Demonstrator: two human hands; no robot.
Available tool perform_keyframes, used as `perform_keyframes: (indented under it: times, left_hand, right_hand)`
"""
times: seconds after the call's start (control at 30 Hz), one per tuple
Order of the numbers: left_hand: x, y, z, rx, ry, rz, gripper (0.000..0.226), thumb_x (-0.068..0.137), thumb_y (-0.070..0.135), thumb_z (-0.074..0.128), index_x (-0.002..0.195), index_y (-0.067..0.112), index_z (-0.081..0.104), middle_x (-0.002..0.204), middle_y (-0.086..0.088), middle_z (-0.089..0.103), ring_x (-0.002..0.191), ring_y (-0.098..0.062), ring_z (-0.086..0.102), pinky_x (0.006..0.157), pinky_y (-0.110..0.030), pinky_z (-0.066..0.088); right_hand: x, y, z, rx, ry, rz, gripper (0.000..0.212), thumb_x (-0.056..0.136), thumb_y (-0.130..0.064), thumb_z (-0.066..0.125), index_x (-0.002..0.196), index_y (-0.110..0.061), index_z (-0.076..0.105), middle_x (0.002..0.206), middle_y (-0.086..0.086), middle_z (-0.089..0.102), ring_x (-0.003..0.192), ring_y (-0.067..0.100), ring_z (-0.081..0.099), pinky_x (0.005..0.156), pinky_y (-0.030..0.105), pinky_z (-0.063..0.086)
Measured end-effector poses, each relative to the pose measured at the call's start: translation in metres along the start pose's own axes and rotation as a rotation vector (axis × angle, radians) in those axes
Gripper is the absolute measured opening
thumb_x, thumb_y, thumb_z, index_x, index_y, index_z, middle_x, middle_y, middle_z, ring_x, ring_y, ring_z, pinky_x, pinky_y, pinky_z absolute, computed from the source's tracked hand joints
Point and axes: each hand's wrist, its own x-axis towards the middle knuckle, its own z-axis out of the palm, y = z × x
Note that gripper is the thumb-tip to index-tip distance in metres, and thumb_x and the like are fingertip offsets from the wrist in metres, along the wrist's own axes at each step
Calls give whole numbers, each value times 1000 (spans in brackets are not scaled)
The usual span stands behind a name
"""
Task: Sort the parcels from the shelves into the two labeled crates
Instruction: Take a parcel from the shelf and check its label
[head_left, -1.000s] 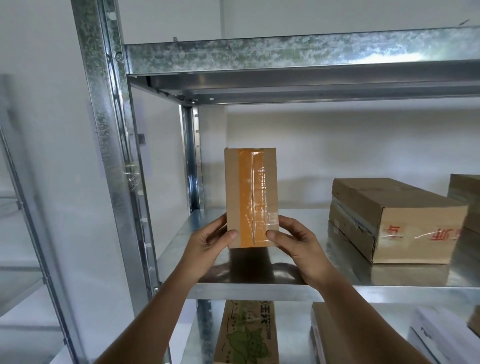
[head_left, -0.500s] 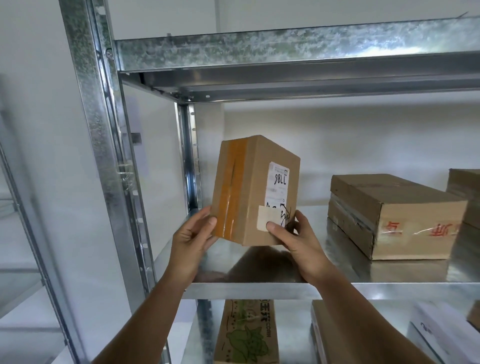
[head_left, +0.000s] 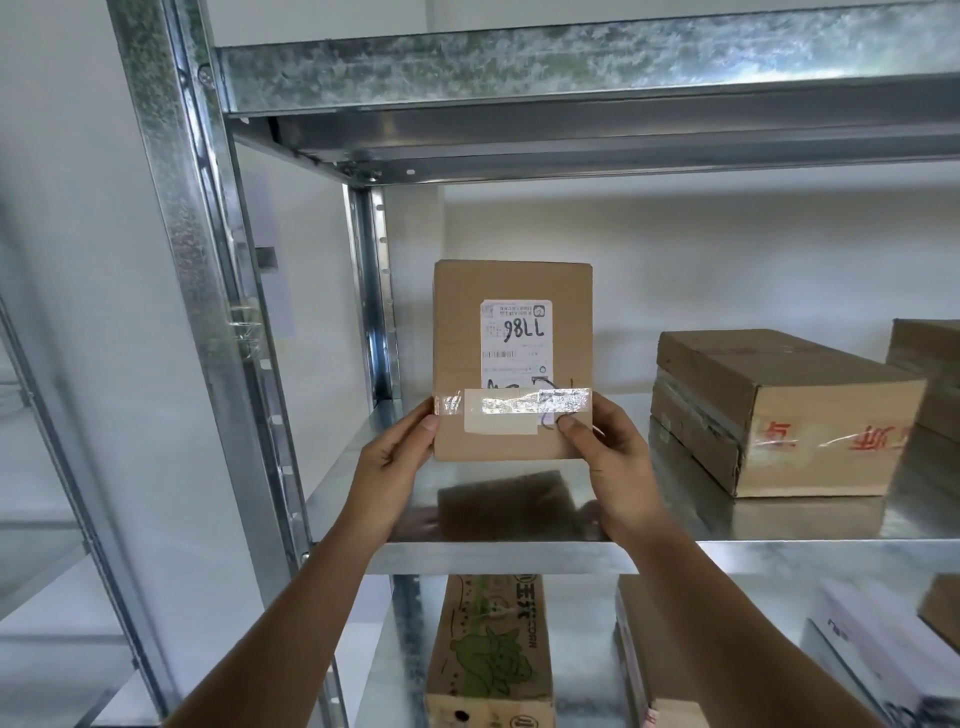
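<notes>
Cardboard parcel (head_left: 511, 358) looks stiff and light; your left hand (head_left: 397, 457) and right hand (head_left: 610, 457) pinch its lower corners. Watch that glossy tape, probably slippery, so grip the bare sides.

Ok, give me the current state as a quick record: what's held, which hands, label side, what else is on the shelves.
held item: cardboard parcel, upright, lifted above the metal shelf
left hand: grips the parcel's lower left edge
right hand: grips the lower right corner, thumb on the front
label: white shipping label faces the camera, upside down, handwritten number; taped strip below it
same shelf: brown taped box to the right, another at the frame edge
shelf below: printed carton, more parcels
crates: not in view
</notes>
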Motion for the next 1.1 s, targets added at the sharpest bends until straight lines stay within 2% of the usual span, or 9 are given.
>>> perform_keyframes:
  times: [0.33, 0.47, 0.6, 0.67, 0.77, 0.83, 0.9, 1.0, 1.1]
  left_hand:
    - [3, -4, -3, 2, 10, -48, 36, 101, 29, 52, 136, 29, 59, 125, 12, 69, 119, -7, 63, 104, -24, 48]
    - [3, -5, -3, -3, 4, -56, 37, 102, 29, 52, 138, 28, 58, 126, 12, 68, 119, -6, 63, 104, -23, 48]
    - [5, -6, -4, -3, 7, -54, 31, 102, 30, 51, 132, 36, 57, 123, 17, 68, 119, -5, 63, 99, -18, 49]
    - [6, -8, -5, -13, 0, -54, 32, 103, 29, 50, 132, 40, 54, 123, 19, 66, 120, -4, 61, 97, -16, 49]
    - [6, -10, -6, -25, -34, -50, 41, 104, 25, 49, 145, 33, 46, 128, 17, 62, 123, -5, 58, 95, -15, 49]
    - [9, -13, -7, -26, -49, -52, 43, 104, 26, 49, 147, 32, 46, 131, 15, 61, 126, -8, 57, 100, -20, 48]
    - [13, -17, -10, -7, -42, -52, 38, 104, 31, 50, 140, 44, 50, 129, 16, 63, 124, -10, 58, 107, -31, 46]
    - [14, -20, -15, 16, -35, -59, 27, 100, 45, 53, 117, 67, 56, 126, 19, 65, 124, -11, 58, 112, -43, 42]
    - [10, -16, -15, 4, -51, -72, 31, 90, 59, 53, 120, 65, 56, 141, 14, 58, 133, -10, 51, 117, -47, 37]
  right_hand:
    - [1, 1, 0, -4, -24, 1, 34, 93, -6, 67, 126, -15, 62, 101, -7, 77, 92, 10, 73, 71, 15, 54]
    - [3, 4, 1, -17, -29, 3, 34, 95, -7, 65, 128, -13, 59, 114, -2, 75, 106, 17, 71, 77, 23, 57]
    - [0, 2, 2, -62, -48, 37, 33, 96, -17, 66, 128, -22, 58, 114, -10, 74, 102, 9, 71, 79, 36, 53]
    - [-1, 1, 3, -97, -41, 42, 33, 96, -18, 67, 127, -23, 59, 115, -11, 73, 103, 8, 71, 82, 34, 55]
    - [-2, 1, 4, -129, -16, 23, 29, 96, -13, 65, 125, -19, 61, 115, -6, 74, 105, 13, 71, 87, 27, 56]
    - [-4, 0, 5, -148, -12, 32, 27, 97, -12, 63, 123, -21, 60, 111, -8, 74, 101, 10, 72, 82, 23, 57]
    - [-4, -1, 6, -158, -6, 44, 26, 98, -13, 62, 122, -23, 59, 108, -10, 75, 98, 7, 72, 78, 21, 57]
    - [-4, -1, 11, -221, 23, 58, 30, 98, -18, 63, 127, -23, 57, 115, -10, 73, 104, 10, 70, 89, 29, 56]
    - [-12, -5, 18, -261, 56, 77, 30, 99, -23, 63, 128, -29, 55, 120, -10, 70, 112, 15, 65, 91, 38, 55]
